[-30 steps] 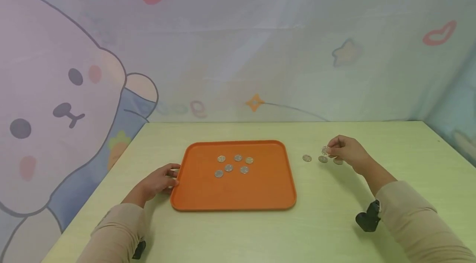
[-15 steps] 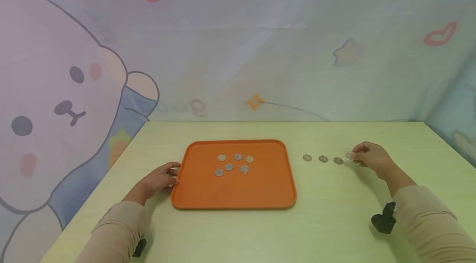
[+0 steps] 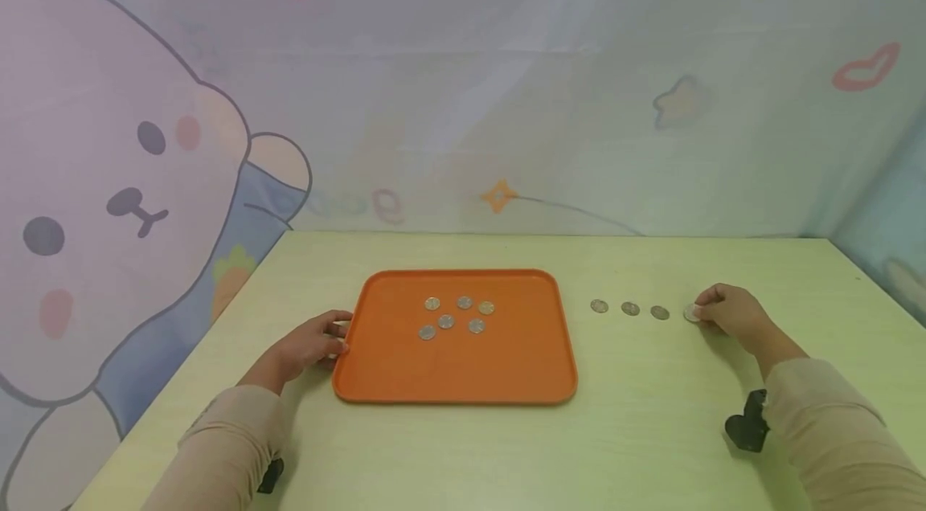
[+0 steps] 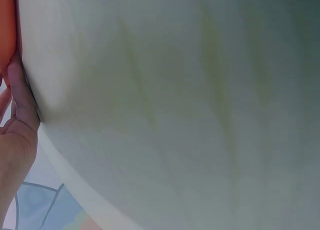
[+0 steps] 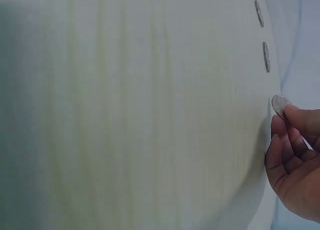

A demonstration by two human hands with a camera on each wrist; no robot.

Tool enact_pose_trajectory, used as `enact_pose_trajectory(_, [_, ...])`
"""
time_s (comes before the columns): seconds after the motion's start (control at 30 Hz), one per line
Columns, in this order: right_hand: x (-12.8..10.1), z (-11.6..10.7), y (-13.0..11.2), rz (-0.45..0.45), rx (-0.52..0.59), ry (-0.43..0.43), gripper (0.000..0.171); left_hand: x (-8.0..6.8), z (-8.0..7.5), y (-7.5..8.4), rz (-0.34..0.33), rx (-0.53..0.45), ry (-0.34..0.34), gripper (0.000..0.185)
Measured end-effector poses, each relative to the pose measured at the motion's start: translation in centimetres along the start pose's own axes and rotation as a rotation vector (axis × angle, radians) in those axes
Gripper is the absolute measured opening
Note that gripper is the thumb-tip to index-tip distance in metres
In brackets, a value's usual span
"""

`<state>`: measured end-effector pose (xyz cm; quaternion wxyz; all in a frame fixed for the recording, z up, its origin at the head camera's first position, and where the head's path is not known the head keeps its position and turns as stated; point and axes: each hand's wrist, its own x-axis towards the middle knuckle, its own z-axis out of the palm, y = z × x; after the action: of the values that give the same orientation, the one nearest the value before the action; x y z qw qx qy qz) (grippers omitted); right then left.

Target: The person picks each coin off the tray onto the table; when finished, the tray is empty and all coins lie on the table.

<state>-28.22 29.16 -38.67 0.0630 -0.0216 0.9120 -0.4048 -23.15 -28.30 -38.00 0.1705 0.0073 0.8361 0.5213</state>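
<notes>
- At the far left we see a cartoon bear backdrop (image 3: 108,190) behind the pale green worktop (image 3: 506,447).
- Our left hand (image 3: 307,350) rests on the worktop against the left rim of the orange tray (image 3: 456,374); its fingers lie loosely curved and touch the rim, so the grip seems relaxed, though the left wrist view is too close to be sure.
- Six coins (image 3: 456,315) lie loose on the tray, toward its far half, near one another but apart.
- To the right of the tray, three coins (image 3: 630,308) lie in a row on the bare worktop, evenly spaced.
- At the right end of that row, our right hand (image 3: 732,312) pinches a fourth coin (image 3: 692,313) between thumb and fingertips; the coin is low at the worktop, in line with the other three.
- A small black wrist strap (image 3: 747,429) shows under the right sleeve.
</notes>
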Motion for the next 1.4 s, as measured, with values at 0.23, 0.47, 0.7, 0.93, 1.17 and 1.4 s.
enact_pose_trajectory(0.23, [0.4,0.1,-0.2,-0.017,-0.094,0.019,0.022,0.0,-0.1,0.1,0.002,0.012,0.002,0.055])
enact_pose_trajectory(0.47, [0.5,0.2,-0.7,-0.022,-0.225,0.043,0.019,0.0,-0.1,0.1,-0.003,0.014,0.004,0.054])
enact_pose_trajectory(0.7, [0.5,0.5,-0.9,-0.019,-0.241,0.039,0.022,0.1,0.0,0.1,-0.016,0.028,0.006,0.053])
enact_pose_trajectory(0.93, [0.0,0.5,-0.8,0.015,-0.207,0.038,0.034,0.1,0.1,0.0,-0.024,0.027,0.008,0.053])
enact_pose_trajectory(1.17, [-0.5,0.5,-1.2,0.030,-0.095,0.040,0.038,0.0,0.0,0.0,-0.025,0.027,0.011,0.053])
enact_pose_trajectory(1.4, [-0.5,0.4,-2.5,-0.021,-0.015,0.040,0.037,0.1,0.0,0.0,-0.025,0.027,0.010,0.053])
